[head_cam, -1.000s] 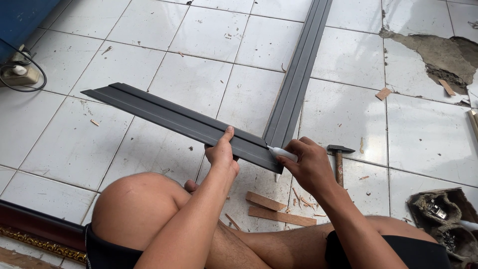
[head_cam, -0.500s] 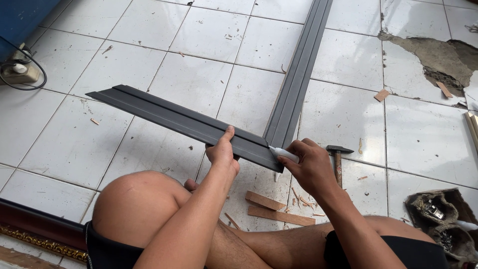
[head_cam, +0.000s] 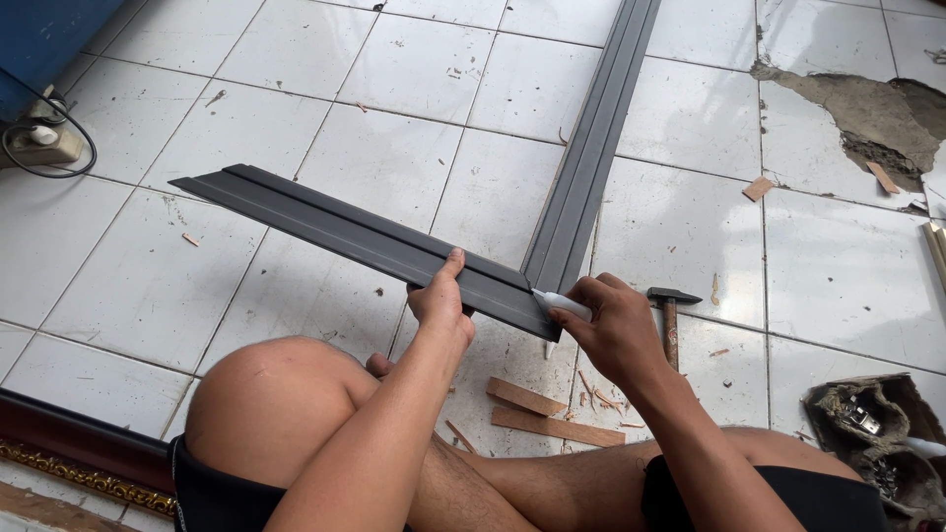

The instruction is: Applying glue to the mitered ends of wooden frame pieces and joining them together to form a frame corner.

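I sit on a white tiled floor with my knees up. My left hand [head_cam: 440, 300] grips the near end of a short dark grey grooved moulding strip [head_cam: 335, 232], which is lifted and slants away to the left. My right hand [head_cam: 613, 330] holds a small white tube [head_cam: 562, 303] whose nozzle touches the cut end of that strip. A second, longer grey strip [head_cam: 591, 148] lies on the floor and runs away to the top; its near end meets the short strip at a corner.
A hammer [head_cam: 670, 315] lies on the tiles just right of my right hand. Wooden offcuts [head_cam: 537, 414] and splinters lie between my legs. A broken patch of floor [head_cam: 857, 108] is at the top right, a power strip with cable [head_cam: 39, 148] at the left.
The short strip's far end has shifted slightly. Both hands stay at its near end, with the white tube still against the cut end.
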